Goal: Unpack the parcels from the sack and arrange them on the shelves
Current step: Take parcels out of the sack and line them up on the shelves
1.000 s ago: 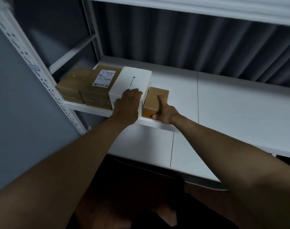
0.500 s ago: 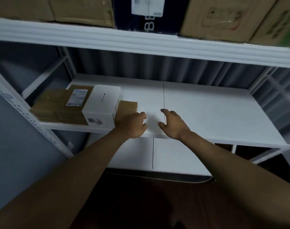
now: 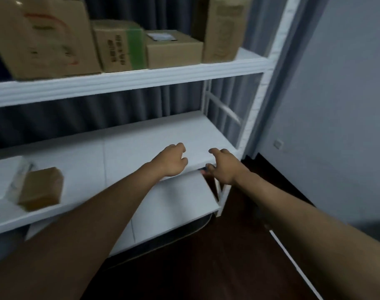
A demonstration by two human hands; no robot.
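Head-height view, angled down, near shelves (image 3: 128, 83)

Cut off, blurred and covered parts around the shelves

The white parcel (image 3: 3, 178) on the middle shelf (image 3: 141, 144) runs off the left edge, its label smeared by blur. The small brown parcel (image 3: 42, 187) beside it is soft too. On the upper shelf (image 3: 141, 76), the big carton (image 3: 42, 35) is cropped at the top and left, and the print on the green-striped box (image 3: 120, 46) is unreadable. The left hand (image 3: 170, 162) covers part of the middle shelf's front lip; the right hand (image 3: 222, 165) hides its near corner.
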